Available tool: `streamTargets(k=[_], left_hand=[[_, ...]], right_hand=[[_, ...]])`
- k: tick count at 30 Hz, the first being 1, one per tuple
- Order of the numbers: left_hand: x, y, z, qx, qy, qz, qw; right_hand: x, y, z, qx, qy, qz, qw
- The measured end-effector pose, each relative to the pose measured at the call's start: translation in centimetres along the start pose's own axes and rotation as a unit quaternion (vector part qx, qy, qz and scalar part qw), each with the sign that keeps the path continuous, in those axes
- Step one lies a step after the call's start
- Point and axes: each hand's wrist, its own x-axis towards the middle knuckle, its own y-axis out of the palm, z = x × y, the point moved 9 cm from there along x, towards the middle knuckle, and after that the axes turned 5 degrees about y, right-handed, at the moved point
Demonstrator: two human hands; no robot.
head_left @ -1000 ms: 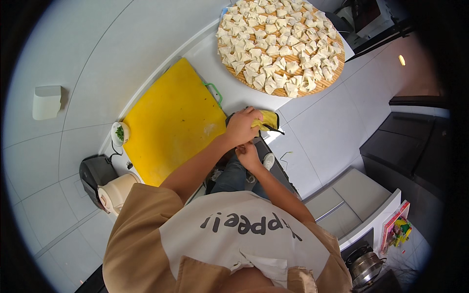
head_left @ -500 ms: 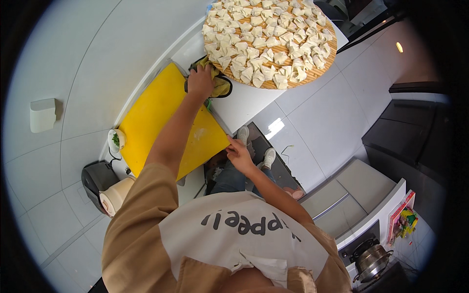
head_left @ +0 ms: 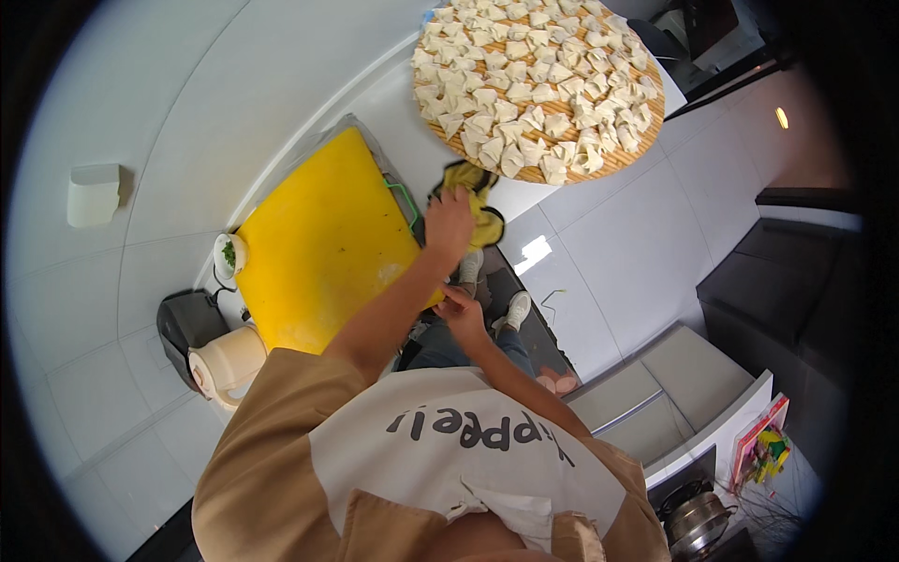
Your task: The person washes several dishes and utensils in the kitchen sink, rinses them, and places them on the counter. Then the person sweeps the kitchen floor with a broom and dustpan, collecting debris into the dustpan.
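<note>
A white wall box [head_left: 94, 195] is fixed well to the left of the board [head_left: 323, 239]. Nearer the board, off its lower left side, stand a dark appliance [head_left: 190, 328] and, just right of that, a cream kettle [head_left: 225, 361]. A white bowl [head_left: 231, 255] with chopped greens in it sits just beside the board's left edge.

The board itself is yellow and lies on the counter, with a few dark specks and a whitish smear on its face. A green handle [head_left: 410, 199] curves out past its right edge. The left forearm crosses the board's lower right part, and the left hand [head_left: 449, 229] is just off its right edge, fingers closed on the cloth [head_left: 487, 225]. This cloth, yellow with black trim, is bunched to the right of the board, between it and the tray [head_left: 626, 161]. The right hand [head_left: 464, 314] has its fingertips at the board's lower right corner, touching it; whether they grip the edge I cannot tell, since the underside is hidden.

The person's shoes [head_left: 514, 311] show on the floor to the right of that corner. Beyond the board, at its upper right, the round slatted tray is covered with dumplings [head_left: 538, 89]. Well to the board's lower right come grey drawers [head_left: 637, 403], a steel pot [head_left: 700, 525] and a red-edged box [head_left: 754, 438]. A dark cabinet [head_left: 787, 272] stands furthest right of the board.
</note>
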Motion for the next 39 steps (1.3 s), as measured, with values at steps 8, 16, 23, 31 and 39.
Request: streamTargets(k=[8,16,23,31,39], left_hand=[[-2.4,-0.3,-5.4,-0.562,-0.113,0.068,0.817],[6.1,-6.1,8.7,-0.250,-0.113,-0.054,0.960],[8.4,-1.7,9.5,-0.053,-0.116,-0.070,0.989],[-1.0,-2.0,-9.5,-0.279,0.226,0.040,0.932],[-10.8,-9.6,-2.6,-0.521,0.088,-0.003,0.849]], right_hand=[[-0.6,-0.6,-2.2,0.180,0.211,-0.052,0.959],[-0.8,-0.5,-2.4,0.210,0.219,-0.065,0.951],[-1.1,-0.7,-3.1,0.168,0.278,-0.089,0.942],[-0.4,0.2,-2.1,0.131,0.251,0.008,0.959],[2.0,0.2,-2.8,-0.096,0.217,0.195,0.952]])
